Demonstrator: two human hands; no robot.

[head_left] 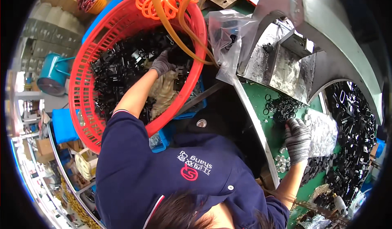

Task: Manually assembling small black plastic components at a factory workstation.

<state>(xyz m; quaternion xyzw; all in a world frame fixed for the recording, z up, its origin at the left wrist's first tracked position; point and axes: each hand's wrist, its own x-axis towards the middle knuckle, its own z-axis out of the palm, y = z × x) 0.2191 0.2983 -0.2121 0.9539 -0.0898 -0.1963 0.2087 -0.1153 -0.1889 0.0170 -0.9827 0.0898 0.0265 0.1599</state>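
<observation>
My left hand (pixel 162 64), in a grey glove, reaches into a red plastic basket (pixel 76 86) full of small black parts (pixel 118 61). Its fingertips blend into the dark pile, so whether they grip a part is unclear. A crumpled beige cloth or glove (pixel 164 88) lies on the parts beside that hand. Over the green bench, my right hand (pixel 297 139) wears a striped grey glove. Its fingers curl together at the edge of a heap of black rings (pixel 281 106); anything between them is hidden. A clear plastic bag (pixel 322 132) lies against that hand.
A large grey metal machine (pixel 339 29) arches over the green bench (pixel 255 92). Small clear round pieces (pixel 281 163) sit near my right wrist. More black parts (pixel 351 135) are heaped at right. Amber hoses (pixel 185 23) and an orange coiled hose (pixel 163 6) hang over the basket.
</observation>
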